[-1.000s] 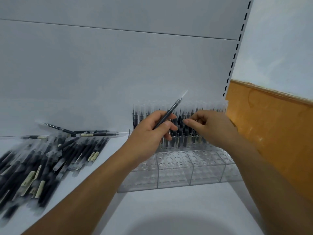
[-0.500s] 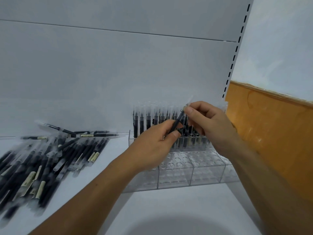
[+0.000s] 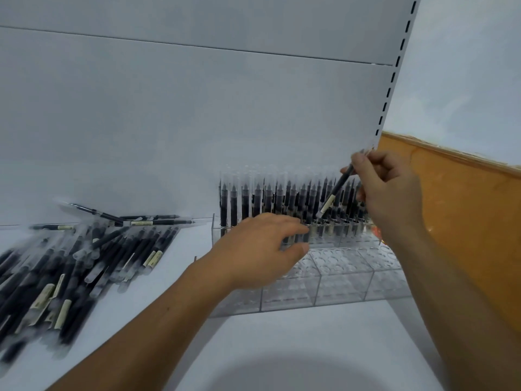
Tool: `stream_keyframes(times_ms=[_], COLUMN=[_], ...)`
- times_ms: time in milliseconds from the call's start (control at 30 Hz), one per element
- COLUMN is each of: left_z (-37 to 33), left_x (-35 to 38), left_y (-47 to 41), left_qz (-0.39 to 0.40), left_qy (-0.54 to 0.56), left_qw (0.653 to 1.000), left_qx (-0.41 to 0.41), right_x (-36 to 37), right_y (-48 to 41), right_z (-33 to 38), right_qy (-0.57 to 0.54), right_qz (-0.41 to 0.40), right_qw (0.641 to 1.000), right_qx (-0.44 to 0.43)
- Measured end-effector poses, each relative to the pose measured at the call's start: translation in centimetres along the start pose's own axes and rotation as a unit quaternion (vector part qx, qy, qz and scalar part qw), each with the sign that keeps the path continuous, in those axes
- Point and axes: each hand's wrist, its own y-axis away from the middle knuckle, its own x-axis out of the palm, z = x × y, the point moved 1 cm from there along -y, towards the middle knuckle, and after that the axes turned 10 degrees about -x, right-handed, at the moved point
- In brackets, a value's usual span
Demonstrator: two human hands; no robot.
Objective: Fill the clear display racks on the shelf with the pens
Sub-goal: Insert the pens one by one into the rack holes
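Clear acrylic display rack on white shelf, against white back panel. Back rows hold upright black pens with clear caps; front rows show open round holes. Right hand pinches single pen near its top between thumb and fingertips, pen tilted, lower end among standing pens. Left hand palm down over rack, fingers straight, loosely together, holding nothing; contact with rack unclear. Pile of loose pens on shelf, left of rack. Orange wooden panel at right.
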Motion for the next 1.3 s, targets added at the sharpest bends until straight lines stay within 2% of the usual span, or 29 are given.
stream_keyframes(times_ms=[133, 233, 433, 600, 900, 1033, 1167, 1300], left_z=[0.0, 0.1, 0.2, 0.2, 0.7, 4.1, 10.3, 14.5], left_x=[0.0, 0.1, 0.2, 0.1, -1.5, -4.7, -7.4, -7.7], left_y=[-0.1, -0.1, -0.3, -0.3, 0.4, 2.1, 5.5, 7.6], left_qz=[0.0, -0.007, -0.005, -0.007, -0.041, -0.057, -0.107, -0.152], left_qy=[-0.011, -0.011, -0.014, -0.005, -0.015, -0.003, -0.023, 0.018], left_qw=[1.0, 1.0, 1.0, 1.0, 0.999, 0.998, 0.983, 0.96], left_qx=[0.001, 0.008, 0.011, 0.012, 0.028, -0.034, -0.145, -0.235], right_x=[0.6, 0.8, 1.1, 0.8, 0.0, 0.8, 5.0, 11.1], right_y=[0.4, 0.5, 0.9, 0.7, 0.5, 0.6, 2.1, 3.9], right_z=[-0.5, -0.9, -1.6, -1.4, 0.8, 3.3, 6.9, 9.6], right_qy=[0.083, 0.109, 0.188, 0.237, 0.353, 0.371, 0.276, 0.206], right_qz=[0.049, 0.08, 0.21, 0.235, 0.313, 0.351, 0.402, 0.487], right_qw=[0.995, 0.99, 0.959, 0.943, 0.882, 0.859, 0.871, 0.846], right_qx=[-0.039, -0.035, -0.008, -0.007, -0.014, -0.028, -0.054, -0.064])
